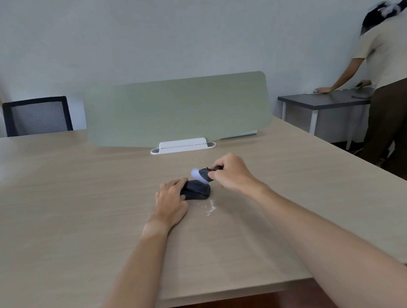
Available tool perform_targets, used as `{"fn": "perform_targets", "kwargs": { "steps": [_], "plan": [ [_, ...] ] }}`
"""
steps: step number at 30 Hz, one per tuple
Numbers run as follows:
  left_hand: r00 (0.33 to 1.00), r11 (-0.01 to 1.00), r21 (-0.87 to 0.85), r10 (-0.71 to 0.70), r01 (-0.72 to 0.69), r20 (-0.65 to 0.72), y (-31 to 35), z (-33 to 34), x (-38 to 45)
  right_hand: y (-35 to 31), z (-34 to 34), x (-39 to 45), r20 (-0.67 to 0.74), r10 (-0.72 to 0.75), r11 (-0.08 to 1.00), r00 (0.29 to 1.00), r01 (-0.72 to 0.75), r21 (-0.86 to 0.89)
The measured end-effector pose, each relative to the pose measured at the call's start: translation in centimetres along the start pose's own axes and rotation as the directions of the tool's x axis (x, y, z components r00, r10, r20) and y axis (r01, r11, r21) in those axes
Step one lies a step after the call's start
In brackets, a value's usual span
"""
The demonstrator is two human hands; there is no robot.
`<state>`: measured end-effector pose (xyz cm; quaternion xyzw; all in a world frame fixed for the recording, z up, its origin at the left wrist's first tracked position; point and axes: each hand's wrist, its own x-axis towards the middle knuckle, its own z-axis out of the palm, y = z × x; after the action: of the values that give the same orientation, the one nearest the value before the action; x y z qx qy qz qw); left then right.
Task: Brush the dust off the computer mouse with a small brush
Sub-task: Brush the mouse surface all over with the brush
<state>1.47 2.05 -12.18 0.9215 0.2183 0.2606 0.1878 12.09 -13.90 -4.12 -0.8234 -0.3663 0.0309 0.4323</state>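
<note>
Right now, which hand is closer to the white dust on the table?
Left. The left hand rests on the mouse, just left of the dust; the right hand is farther back, holding the brush.

The mouse [196,190] is black, matte, low and rounded. It lies flat on the table under the left hand's [170,200] grip — fingers over its far-left end, thumb against its near side; the right end stays exposed.

The brush [202,174] is small, with a dark body and a pale, blurred bristle tuft. It is pinched in the right hand [230,173], tuft pointing left of the grip — just above the far right part of the mouse; contact cannot be determined.
</note>
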Motion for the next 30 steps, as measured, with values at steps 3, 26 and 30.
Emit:
{"fn": "perform_targets", "kwargs": {
  "steps": [3, 26, 30],
  "plan": [
    [1.000, 1.000, -0.001, 0.007, -0.007, -0.004, -0.1, 0.1, 0.1, 0.3, 0.2, -0.1, 0.050, -0.038, 0.995, 0.998, 0.043, -0.092],
    [0.995, 0.997, -0.052, 0.050, -0.055, -0.089, 0.7, -0.6, -0.7, 0.5, -0.6, 0.1, 0.031, -0.024, 0.998, 0.999, 0.025, -0.061],
    [0.996, 0.997, -0.043, 0.062, -0.065, -0.070, 1.1, -1.2, -0.6, 0.4, -0.5, -0.5, 0.078, 0.001, 0.996, 0.997, 0.006, -0.094]
  ]
}}
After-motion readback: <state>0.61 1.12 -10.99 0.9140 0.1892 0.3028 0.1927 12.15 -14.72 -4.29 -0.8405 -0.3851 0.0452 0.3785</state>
